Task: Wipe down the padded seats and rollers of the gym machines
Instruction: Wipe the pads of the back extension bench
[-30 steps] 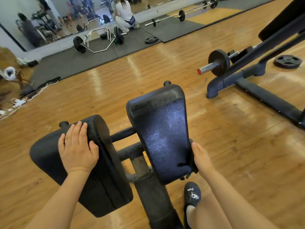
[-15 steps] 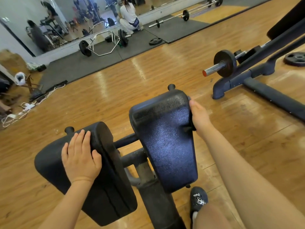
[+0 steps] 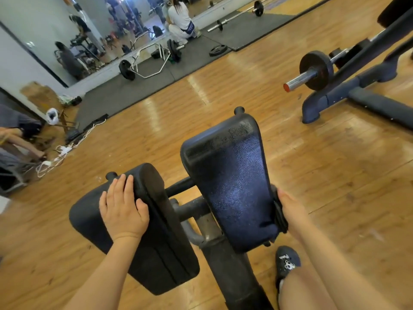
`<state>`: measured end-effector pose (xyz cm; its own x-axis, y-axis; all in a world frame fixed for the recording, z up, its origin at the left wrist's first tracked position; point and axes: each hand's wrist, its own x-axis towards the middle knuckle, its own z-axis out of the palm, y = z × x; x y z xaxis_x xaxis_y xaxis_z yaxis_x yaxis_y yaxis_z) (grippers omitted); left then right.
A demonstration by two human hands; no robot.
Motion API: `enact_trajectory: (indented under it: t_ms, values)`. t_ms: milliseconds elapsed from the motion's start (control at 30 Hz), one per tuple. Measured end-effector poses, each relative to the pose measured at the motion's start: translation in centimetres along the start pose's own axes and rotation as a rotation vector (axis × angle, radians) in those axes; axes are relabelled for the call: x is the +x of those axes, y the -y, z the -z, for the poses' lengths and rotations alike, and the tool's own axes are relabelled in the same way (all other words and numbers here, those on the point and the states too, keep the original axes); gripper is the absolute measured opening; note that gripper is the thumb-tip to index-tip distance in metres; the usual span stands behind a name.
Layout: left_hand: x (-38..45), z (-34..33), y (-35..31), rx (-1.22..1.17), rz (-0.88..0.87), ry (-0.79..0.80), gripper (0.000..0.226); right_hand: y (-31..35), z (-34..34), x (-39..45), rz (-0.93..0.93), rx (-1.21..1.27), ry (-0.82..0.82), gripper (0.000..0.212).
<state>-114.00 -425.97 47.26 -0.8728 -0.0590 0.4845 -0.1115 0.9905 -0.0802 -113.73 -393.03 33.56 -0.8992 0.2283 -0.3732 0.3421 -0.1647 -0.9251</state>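
- Wooden floor [image 3: 223, 90]: spreads under everything, below both my hands.
- Right pad [image 3: 230, 182]: tilted and glossy, directly left of my right grip; its outer edge is the part being wiped.
- Left pad [image 3: 138, 249]: matte, under my left palm, apparently not yet wiped.
- Left hand [image 3: 123, 209]: flat on the left pad, fingers straight, holding nothing, bracing.
- Right hand [image 3: 290, 209]: grip closed on the cloth, pressing it against the right pad's outer edge; fingers are hidden behind the pad.
- Cloth [image 3: 280, 217]: dark, bunched between grip and pad.
- Risk, as I judge it: pushing sideways could swing the pad, or the cloth could slip from my grip.
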Motion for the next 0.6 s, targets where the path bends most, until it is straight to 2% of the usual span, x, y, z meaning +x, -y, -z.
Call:
enact_trajectory:
  t_ms: [100, 233, 300, 400, 500, 600]
  values:
    - [0.1, -0.2, 0.2, 0.01, -0.01, 0.002, 0.061, 3.0, -0.8, 1.0, -0.013, 0.191, 0.055, 0.032]
    - [0.2, -0.4, 0.3, 0.005, -0.013, -0.015, 0.061, 6.9, -1.5, 3.1, -0.004, 0.165, 0.073, 0.029]
    - [0.2, -0.5, 0.3, -0.002, -0.022, -0.029, 0.061, 9.6, -1.9, 4.2, 0.068, 0.126, 0.047, 0.033]
    - [0.2, -0.5, 0.4, -0.013, -0.023, -0.042, 0.062, 14.3, -2.8, 5.9, 0.219, 0.253, 0.057, 0.028]
    - [0.2, -0.5, 0.3, -0.027, -0.019, -0.043, 0.062, 16.2, -3.2, 6.8, 0.364, 0.095, 0.089, 0.03]
    - [0.2, -0.5, 0.4, -0.029, -0.022, -0.038, 0.062, 13.9, -2.8, 5.0, 0.33, 0.001, 0.094, 0.03]
